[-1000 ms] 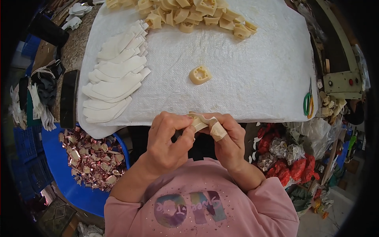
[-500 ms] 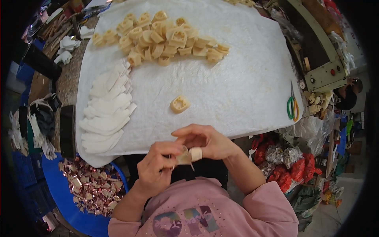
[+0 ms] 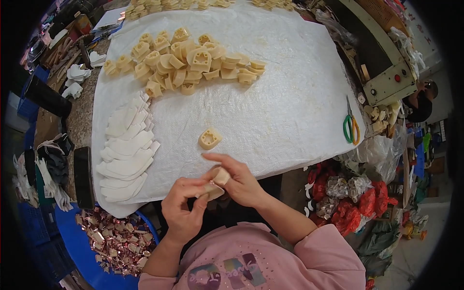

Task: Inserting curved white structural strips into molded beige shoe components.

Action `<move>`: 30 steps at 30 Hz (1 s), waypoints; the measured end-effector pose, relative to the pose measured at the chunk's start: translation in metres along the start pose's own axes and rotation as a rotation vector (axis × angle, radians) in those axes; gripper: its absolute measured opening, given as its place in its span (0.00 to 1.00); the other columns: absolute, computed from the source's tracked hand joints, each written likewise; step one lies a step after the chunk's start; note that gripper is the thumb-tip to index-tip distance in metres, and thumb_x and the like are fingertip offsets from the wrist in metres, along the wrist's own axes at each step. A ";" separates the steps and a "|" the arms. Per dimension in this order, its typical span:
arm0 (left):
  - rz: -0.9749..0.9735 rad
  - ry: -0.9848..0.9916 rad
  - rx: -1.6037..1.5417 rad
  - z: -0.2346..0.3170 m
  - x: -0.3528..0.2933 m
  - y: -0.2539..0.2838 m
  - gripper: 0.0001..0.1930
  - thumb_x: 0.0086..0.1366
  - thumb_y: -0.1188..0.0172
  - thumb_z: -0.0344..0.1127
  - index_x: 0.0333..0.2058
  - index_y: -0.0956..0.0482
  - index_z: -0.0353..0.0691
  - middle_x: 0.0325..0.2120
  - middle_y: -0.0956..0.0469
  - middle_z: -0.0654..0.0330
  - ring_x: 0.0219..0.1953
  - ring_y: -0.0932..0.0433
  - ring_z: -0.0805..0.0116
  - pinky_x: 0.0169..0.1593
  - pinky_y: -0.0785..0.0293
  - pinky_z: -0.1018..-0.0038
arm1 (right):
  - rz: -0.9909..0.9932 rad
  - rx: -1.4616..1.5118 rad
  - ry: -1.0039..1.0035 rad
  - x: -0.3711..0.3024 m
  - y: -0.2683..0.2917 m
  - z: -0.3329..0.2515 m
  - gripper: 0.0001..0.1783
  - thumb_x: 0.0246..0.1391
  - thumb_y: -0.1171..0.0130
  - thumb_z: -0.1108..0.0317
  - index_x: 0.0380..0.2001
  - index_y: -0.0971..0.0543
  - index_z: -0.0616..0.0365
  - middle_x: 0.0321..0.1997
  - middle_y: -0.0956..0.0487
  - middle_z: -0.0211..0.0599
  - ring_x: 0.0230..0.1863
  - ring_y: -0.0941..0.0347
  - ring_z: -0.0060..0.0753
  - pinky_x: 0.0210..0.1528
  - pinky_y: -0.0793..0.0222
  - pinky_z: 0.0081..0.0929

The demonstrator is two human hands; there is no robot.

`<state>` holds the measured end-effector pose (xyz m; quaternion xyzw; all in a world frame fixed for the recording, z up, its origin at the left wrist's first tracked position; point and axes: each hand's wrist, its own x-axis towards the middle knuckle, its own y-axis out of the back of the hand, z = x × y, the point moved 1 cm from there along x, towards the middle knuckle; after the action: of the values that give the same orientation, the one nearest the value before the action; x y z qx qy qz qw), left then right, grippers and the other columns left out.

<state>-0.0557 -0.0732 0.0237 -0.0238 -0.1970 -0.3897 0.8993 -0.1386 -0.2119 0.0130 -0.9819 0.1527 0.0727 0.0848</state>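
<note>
Over the near edge of the cloth, my left hand (image 3: 184,207) pinches a small beige piece (image 3: 211,192), like a moulded shoe heel, between thumb and fingers. My right hand (image 3: 243,186) meets it from the right, its thumb in a pale beige wrap (image 3: 221,176) against the piece, its index finger stretched left. Part of the piece is hidden by my fingers. A single beige shoe heel (image 3: 210,138) with a star-shaped hollow lies just beyond my hands. Farther off is a heap of similar heels (image 3: 186,63). White curved strips (image 3: 126,152) overlap in a row at the left.
White cloth (image 3: 285,111) covers the table. Scissors (image 3: 351,123) with green and orange handles lie at its right edge. A black phone (image 3: 83,178) rests at the left. A blue tub (image 3: 79,241) holds shiny pinkish pieces. Red plastic bags (image 3: 345,215) lie at the right, below a machine (image 3: 391,79).
The view has shifted, so the table appears lower and farther left. My hands have turned the beige piece, and it now sits closer to the cloth's edge. The lone heel stays put.
</note>
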 end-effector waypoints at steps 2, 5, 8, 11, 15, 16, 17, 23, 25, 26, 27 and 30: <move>0.097 0.068 -0.116 0.001 0.001 -0.003 0.07 0.60 0.41 0.27 0.33 0.30 0.34 0.34 0.25 0.54 0.34 0.26 0.71 0.38 0.30 0.79 | 0.098 0.006 0.268 0.000 0.004 -0.006 0.23 0.59 0.49 0.66 0.57 0.34 0.58 0.39 0.24 0.36 0.38 0.28 0.28 0.43 0.32 0.26; 0.184 0.288 -0.337 0.003 0.001 -0.002 0.07 0.59 0.41 0.25 0.36 0.28 0.29 0.37 0.24 0.51 0.37 0.26 0.74 0.43 0.28 0.78 | -0.003 -0.098 0.381 -0.001 0.006 -0.008 0.16 0.55 0.48 0.68 0.48 0.29 0.58 0.44 0.27 0.36 0.46 0.34 0.35 0.51 0.39 0.32; 0.144 0.246 -0.330 0.007 0.001 -0.006 0.07 0.59 0.41 0.24 0.35 0.28 0.29 0.37 0.24 0.50 0.38 0.26 0.73 0.43 0.28 0.78 | -0.027 -0.198 0.427 -0.005 0.000 -0.018 0.10 0.51 0.45 0.72 0.38 0.29 0.56 0.44 0.31 0.35 0.48 0.40 0.39 0.54 0.45 0.34; 0.148 0.235 -0.331 0.008 0.002 -0.006 0.06 0.59 0.41 0.24 0.34 0.27 0.28 0.37 0.24 0.50 0.38 0.25 0.72 0.44 0.28 0.77 | 0.080 -0.451 0.538 -0.004 -0.006 -0.020 0.09 0.49 0.45 0.74 0.36 0.29 0.56 0.41 0.31 0.35 0.46 0.40 0.38 0.52 0.44 0.33; 0.167 0.262 -0.357 0.008 0.003 -0.003 0.06 0.59 0.41 0.24 0.33 0.27 0.29 0.37 0.24 0.50 0.38 0.25 0.71 0.44 0.28 0.76 | 0.028 -0.170 0.393 -0.005 -0.005 -0.020 0.11 0.45 0.45 0.76 0.35 0.30 0.56 0.40 0.32 0.36 0.45 0.40 0.41 0.50 0.45 0.33; 0.147 0.280 -0.316 0.011 0.004 -0.004 0.06 0.59 0.40 0.26 0.32 0.27 0.30 0.36 0.24 0.51 0.38 0.26 0.72 0.43 0.28 0.77 | -0.003 -0.072 0.326 -0.006 -0.005 -0.021 0.12 0.43 0.45 0.77 0.34 0.30 0.56 0.40 0.32 0.36 0.44 0.40 0.41 0.50 0.46 0.34; 0.126 0.298 -0.274 0.013 0.004 -0.004 0.06 0.58 0.39 0.27 0.30 0.27 0.32 0.36 0.24 0.52 0.37 0.26 0.73 0.43 0.29 0.78 | 0.002 -0.073 0.327 -0.005 -0.005 -0.021 0.12 0.43 0.45 0.77 0.34 0.30 0.56 0.40 0.32 0.36 0.44 0.40 0.41 0.50 0.46 0.34; 0.099 0.211 -0.155 0.020 0.001 -0.008 0.07 0.58 0.37 0.30 0.30 0.24 0.33 0.38 0.25 0.52 0.38 0.26 0.66 0.41 0.29 0.74 | 0.295 -0.730 0.772 -0.011 -0.017 -0.029 0.06 0.48 0.45 0.73 0.29 0.31 0.56 0.34 0.31 0.35 0.38 0.38 0.37 0.44 0.49 0.34; 0.076 0.113 0.002 0.018 0.007 -0.001 0.06 0.57 0.37 0.30 0.30 0.24 0.35 0.38 0.26 0.52 0.40 0.27 0.64 0.42 0.30 0.72 | 0.198 -0.583 0.699 -0.011 -0.010 -0.021 0.08 0.46 0.43 0.72 0.31 0.29 0.57 0.35 0.32 0.34 0.41 0.40 0.40 0.48 0.48 0.36; 0.054 0.017 0.158 0.017 0.010 0.003 0.06 0.56 0.37 0.30 0.29 0.23 0.36 0.38 0.27 0.53 0.41 0.28 0.62 0.43 0.31 0.70 | 0.101 -0.436 0.622 -0.010 -0.008 -0.019 0.10 0.44 0.42 0.71 0.33 0.28 0.58 0.36 0.32 0.33 0.45 0.41 0.43 0.51 0.48 0.37; 0.055 0.015 0.159 0.015 0.010 0.007 0.06 0.56 0.37 0.30 0.29 0.23 0.36 0.38 0.27 0.53 0.41 0.28 0.62 0.43 0.31 0.70 | 0.100 -0.436 0.624 -0.011 -0.007 -0.021 0.10 0.44 0.42 0.71 0.33 0.28 0.58 0.36 0.32 0.33 0.45 0.41 0.43 0.51 0.48 0.37; 0.053 -0.063 0.112 0.011 0.007 0.014 0.08 0.55 0.35 0.33 0.28 0.24 0.37 0.41 0.31 0.53 0.45 0.33 0.60 0.43 0.34 0.68 | 0.070 -0.134 0.484 -0.009 0.000 -0.028 0.17 0.49 0.41 0.66 0.42 0.27 0.61 0.39 0.29 0.34 0.47 0.37 0.39 0.54 0.43 0.35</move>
<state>-0.0448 -0.0667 0.0378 0.0094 -0.2461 -0.3533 0.9025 -0.1437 -0.2143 0.0416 -0.9683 0.1974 -0.1515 -0.0222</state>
